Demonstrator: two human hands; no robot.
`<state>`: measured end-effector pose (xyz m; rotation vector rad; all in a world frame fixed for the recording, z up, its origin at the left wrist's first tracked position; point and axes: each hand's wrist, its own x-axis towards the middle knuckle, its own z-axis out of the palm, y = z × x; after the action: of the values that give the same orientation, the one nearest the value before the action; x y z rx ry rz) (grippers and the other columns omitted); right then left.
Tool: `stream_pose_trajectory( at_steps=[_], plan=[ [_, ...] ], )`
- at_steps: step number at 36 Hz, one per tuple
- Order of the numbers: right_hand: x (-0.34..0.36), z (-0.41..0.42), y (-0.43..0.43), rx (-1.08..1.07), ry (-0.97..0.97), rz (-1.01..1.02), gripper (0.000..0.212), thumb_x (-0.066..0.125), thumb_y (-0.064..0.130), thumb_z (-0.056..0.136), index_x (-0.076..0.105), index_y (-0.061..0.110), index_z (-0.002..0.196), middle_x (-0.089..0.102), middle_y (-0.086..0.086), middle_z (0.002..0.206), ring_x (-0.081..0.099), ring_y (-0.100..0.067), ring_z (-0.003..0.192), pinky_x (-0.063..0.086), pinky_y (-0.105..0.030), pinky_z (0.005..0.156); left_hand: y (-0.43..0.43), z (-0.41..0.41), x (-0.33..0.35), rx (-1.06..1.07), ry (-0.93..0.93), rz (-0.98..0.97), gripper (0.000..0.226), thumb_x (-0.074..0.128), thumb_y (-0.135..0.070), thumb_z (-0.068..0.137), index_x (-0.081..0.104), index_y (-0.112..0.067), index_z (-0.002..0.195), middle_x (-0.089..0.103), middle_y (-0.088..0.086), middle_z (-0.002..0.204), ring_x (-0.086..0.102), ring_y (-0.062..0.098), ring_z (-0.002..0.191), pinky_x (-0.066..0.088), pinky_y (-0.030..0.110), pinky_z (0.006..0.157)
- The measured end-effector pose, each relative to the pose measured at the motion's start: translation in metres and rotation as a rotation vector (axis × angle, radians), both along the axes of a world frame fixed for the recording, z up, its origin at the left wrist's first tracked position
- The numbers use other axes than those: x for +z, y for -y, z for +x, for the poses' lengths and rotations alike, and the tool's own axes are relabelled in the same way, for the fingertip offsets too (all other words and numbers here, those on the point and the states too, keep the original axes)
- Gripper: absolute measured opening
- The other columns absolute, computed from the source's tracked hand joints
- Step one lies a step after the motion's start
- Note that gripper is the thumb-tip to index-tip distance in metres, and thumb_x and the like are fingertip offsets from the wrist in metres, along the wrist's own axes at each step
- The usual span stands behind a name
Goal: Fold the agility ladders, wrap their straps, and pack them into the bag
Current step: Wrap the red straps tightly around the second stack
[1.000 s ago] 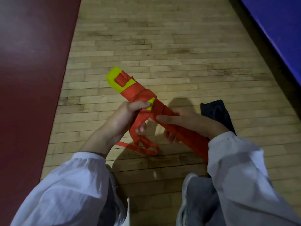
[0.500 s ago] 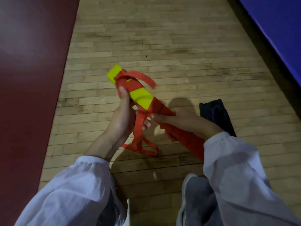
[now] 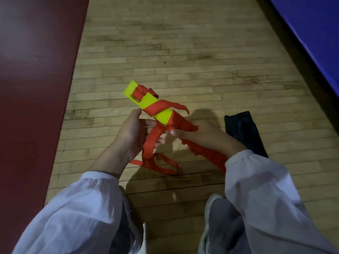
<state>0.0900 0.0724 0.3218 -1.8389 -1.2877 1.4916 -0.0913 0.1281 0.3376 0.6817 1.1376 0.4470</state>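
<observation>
The folded ladder [image 3: 146, 101] is held in the air above the wooden floor [image 3: 183, 61], slanting from the person's right sleeve up and away to the left. The right hand [image 3: 198, 134] is clenched round the middle of the bundle, probably to hold the stacked rungs together and give the wrap a firm core. The left hand [image 3: 128, 132] sits just beside the bundle with its thumb raised. The loose strap [image 3: 148, 143] runs down across its lightly curled fingers, which seem to grasp it, likely to feed it under tension for another turn. The ladder shows as a flat yellow stack with orange strap wound diagonally over it. The near half is fully covered, the far half has one band across bare yellow, and a knot of orange sits at the far tip. A short loose end sticks out on the right, and the tail hangs in loops down to the floor. The dark bag [image 3: 245, 132] lies flat on the floor just right of the right hand, so wrapping looks unfinished and packing not begun.
</observation>
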Motion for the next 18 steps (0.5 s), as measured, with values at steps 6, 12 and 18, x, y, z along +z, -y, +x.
stream_pose_trajectory(
  at_steps=[6,12,18],
  plan=[
    [-0.005,0.001,0.000,0.013,0.105,0.030,0.059,0.068,0.068,0.070,0.070,0.011,0.084,0.073,-0.008,0.071,0.069,-0.019,0.058,0.059,-0.033,0.066,0.005,0.004,0.001,-0.106,-0.140,0.183,0.030,0.038,-0.013,0.091,0.062,0.003,0.097,0.071,0.015,0.076,0.053,0.021,0.048,0.041,0.021,0.043],
    [-0.005,-0.004,0.000,0.054,0.241,0.032,0.062,0.065,0.076,0.063,0.070,0.015,0.075,0.072,-0.002,0.064,0.070,-0.017,0.058,0.058,-0.035,0.070,0.010,0.005,-0.004,-0.088,-0.286,0.318,0.035,0.064,-0.032,0.090,0.068,-0.001,0.074,0.059,0.013,0.051,0.043,0.016,0.037,0.035,0.017,0.036],
    [-0.002,-0.007,0.001,0.065,0.224,0.040,0.053,0.066,0.068,0.072,0.069,0.015,0.075,0.072,-0.003,0.065,0.069,-0.015,0.056,0.056,-0.030,0.064,0.010,0.006,-0.012,0.119,-0.288,0.375,0.046,0.049,-0.046,0.096,0.054,-0.001,0.106,0.064,0.023,0.063,0.043,0.017,0.031,0.034,0.018,0.034]
  ],
)
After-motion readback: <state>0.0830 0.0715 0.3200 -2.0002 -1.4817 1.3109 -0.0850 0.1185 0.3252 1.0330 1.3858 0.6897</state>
